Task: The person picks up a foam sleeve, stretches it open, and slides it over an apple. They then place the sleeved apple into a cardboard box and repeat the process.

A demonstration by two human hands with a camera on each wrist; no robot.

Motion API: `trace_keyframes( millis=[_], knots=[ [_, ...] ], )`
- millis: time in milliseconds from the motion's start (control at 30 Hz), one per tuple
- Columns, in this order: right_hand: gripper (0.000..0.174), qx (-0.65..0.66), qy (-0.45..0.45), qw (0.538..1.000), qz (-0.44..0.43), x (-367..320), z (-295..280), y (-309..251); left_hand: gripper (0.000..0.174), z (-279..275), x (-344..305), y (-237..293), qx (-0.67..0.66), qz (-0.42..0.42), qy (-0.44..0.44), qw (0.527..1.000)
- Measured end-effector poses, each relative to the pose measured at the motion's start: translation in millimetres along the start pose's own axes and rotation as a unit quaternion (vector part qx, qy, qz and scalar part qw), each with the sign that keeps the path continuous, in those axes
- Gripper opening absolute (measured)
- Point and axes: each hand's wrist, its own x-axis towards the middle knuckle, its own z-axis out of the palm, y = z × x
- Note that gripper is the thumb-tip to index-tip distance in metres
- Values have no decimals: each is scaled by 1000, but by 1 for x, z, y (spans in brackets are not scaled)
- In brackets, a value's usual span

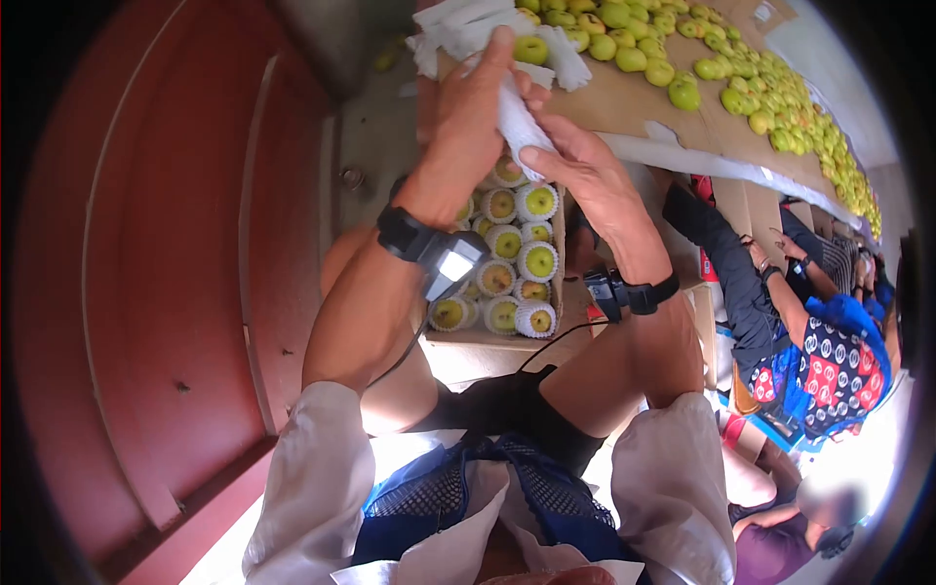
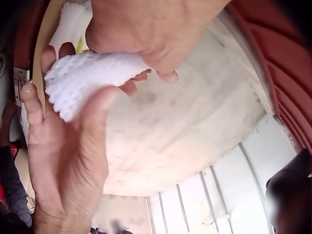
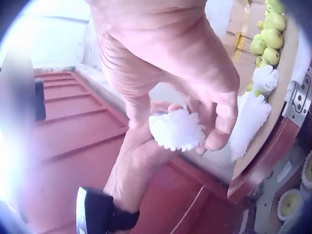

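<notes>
A white foam net sleeve is held between both hands, well above the box. My left hand grips its upper end, with the thumb pointing up. At the lower end, my right hand holds the sleeve with its thumb laid along it. The sleeve's scalloped edge shows in the right wrist view, where the sleeve looks flattened. Below the hands stands a box of yellow-green apples, each in a white foam net. The forearms cover part of the box.
Loose foam sleeves lie at the table's near corner beside one apple. Many apples spread over the cardboard-covered table. A red panelled door stands at the left. Other people sit at the right.
</notes>
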Motion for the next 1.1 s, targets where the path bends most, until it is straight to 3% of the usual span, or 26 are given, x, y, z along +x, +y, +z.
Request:
trace_keyframes(
  millis=[133, 167, 267, 400, 433, 567, 667, 767, 967, 1100],
  knots=[
    [47, -7, 66, 998, -10, 10, -21, -4, 38, 3, -4, 8, -3, 28, -4, 1000],
    [48, -2, 94, 996, -7, 14, -31, -4, 54, 10, 1, 12, -39, 52, -39, 997],
    [43, 47, 157, 986, -30, 26, -62, -10, 79, -13, 14, 22, 3, 10, -39, 999],
    [36, 82, 192, 977, -47, 33, -88, -36, 55, -36, 29, 34, -67, 48, 10, 997],
    [38, 84, 189, 977, -52, 35, -92, -39, 35, -37, 30, 37, -106, 44, 53, 992],
    [29, 14, 222, 973, -54, 44, -77, -62, 30, -40, 21, 51, -112, 72, 85, 987],
    [41, -165, 236, 955, -69, 62, -76, -60, 28, -41, 17, 53, -125, 86, 93, 984],
    [48, -240, 214, 944, -81, 98, -96, -33, 26, -44, 19, 55, -128, 88, 89, 984],
    [56, -281, 176, 942, -56, 110, -80, -15, 22, -54, 20, 56, -131, 84, 82, 984],
    [56, -383, 169, 904, -83, 112, -80, 10, 20, -61, 29, 58, -126, 67, 82, 986]
  ],
)
